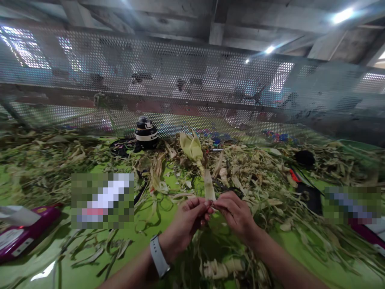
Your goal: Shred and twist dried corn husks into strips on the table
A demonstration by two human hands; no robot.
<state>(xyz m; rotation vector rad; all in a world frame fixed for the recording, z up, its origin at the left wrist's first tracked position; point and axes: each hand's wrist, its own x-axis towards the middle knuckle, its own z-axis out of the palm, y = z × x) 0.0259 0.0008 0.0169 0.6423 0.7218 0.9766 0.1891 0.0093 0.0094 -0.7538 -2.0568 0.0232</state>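
My left hand [192, 214], with a white band round the wrist, and my right hand [236, 212] meet in front of me, fingertips closed together. Between them they pinch the lower end of a pale strip of dried husk [209, 186], which stands up from the fingers. Just beyond its top lies a pale, folded husk flower [192, 146]; whether the strip joins it I cannot tell. Dark-handled scissors [233, 189] are partly hidden behind my right hand. Below the hands rests a pale wrapped roll [222, 268], blurred at its edges.
Loose dried husks [258, 168] cover much of the green table [129, 245]. A black container with a white band [146, 134] stands at the back, before a perforated metal screen [186, 60]. Purple devices [30, 233] sit at both sides; a black pouch-like item [308, 196] lies right.
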